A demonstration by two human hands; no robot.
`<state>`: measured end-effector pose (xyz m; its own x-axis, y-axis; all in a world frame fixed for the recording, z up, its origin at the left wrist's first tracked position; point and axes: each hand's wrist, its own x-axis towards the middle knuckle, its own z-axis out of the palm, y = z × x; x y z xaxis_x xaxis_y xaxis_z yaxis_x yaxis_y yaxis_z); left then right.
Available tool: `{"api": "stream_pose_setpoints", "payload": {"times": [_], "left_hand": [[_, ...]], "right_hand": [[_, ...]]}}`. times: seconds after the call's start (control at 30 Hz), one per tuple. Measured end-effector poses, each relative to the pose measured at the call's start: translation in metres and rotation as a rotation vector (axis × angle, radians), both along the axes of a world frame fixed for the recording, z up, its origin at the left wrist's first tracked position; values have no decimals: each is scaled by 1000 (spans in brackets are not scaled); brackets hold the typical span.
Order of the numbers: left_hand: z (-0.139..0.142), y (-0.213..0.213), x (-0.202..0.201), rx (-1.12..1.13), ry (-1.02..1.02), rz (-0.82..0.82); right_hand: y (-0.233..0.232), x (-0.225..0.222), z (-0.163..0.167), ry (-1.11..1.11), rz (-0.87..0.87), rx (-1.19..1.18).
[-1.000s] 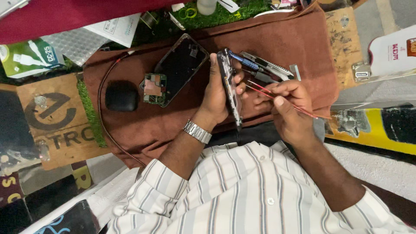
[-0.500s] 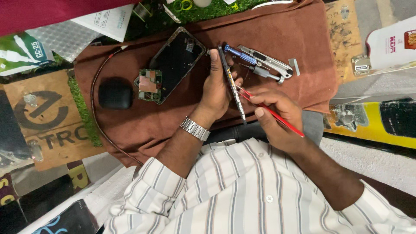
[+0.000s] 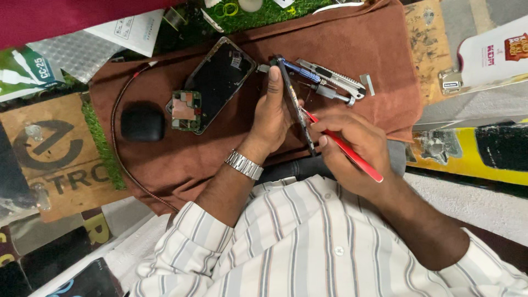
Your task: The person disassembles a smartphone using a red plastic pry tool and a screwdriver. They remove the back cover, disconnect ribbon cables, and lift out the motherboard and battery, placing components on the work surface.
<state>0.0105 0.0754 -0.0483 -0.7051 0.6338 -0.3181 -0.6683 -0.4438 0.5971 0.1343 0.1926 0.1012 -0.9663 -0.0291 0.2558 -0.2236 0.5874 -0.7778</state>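
We see the left hand [image 3: 272,118] closed around a thin phone frame [image 3: 297,107], held on edge so that only its narrow side faces us; the fingers wrap its left face and the fingertip reaches up near its far end. The frame runs from far to near, slanting slightly right, and stands just above the brown cloth [image 3: 357,49] that covers the counter. A metal wristwatch [image 3: 243,164] sits on the left wrist.

The right hand [image 3: 352,146] is pinched shut on a red tool [image 3: 344,147], gripped like a pen. The tool's tip points left and far and meets the right face of the phone frame about halfway along it, so the frame lies directly left of the right hand and touches its tool. The tool's rear end sticks out to the right, past the hand.

On the cloth, left of the left hand, lies an opened phone body [image 3: 217,82] with a green circuit board [image 3: 185,110] at its near end. Farther left rests a black rounded case [image 3: 142,122], with a braided cable [image 3: 118,154] curving around it. Just beyond the frame's far end, to the right, lie a blue-handled screwdriver [image 3: 301,71] and a utility knife [image 3: 330,76] side by side. We see the striped shirt [image 3: 308,242] at the near edge.
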Motion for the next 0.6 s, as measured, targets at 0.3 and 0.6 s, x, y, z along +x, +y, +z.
{"api": "stream_pose_setpoints", "payload": {"times": [0.3,0.6], "left_hand": [[15,-6,-3,212,36,9],[18,-7,-1,176,51,-67]], "right_hand": [[-5,-10,-26,284,28,292],[1,0,-46,226,-23,61]]}}
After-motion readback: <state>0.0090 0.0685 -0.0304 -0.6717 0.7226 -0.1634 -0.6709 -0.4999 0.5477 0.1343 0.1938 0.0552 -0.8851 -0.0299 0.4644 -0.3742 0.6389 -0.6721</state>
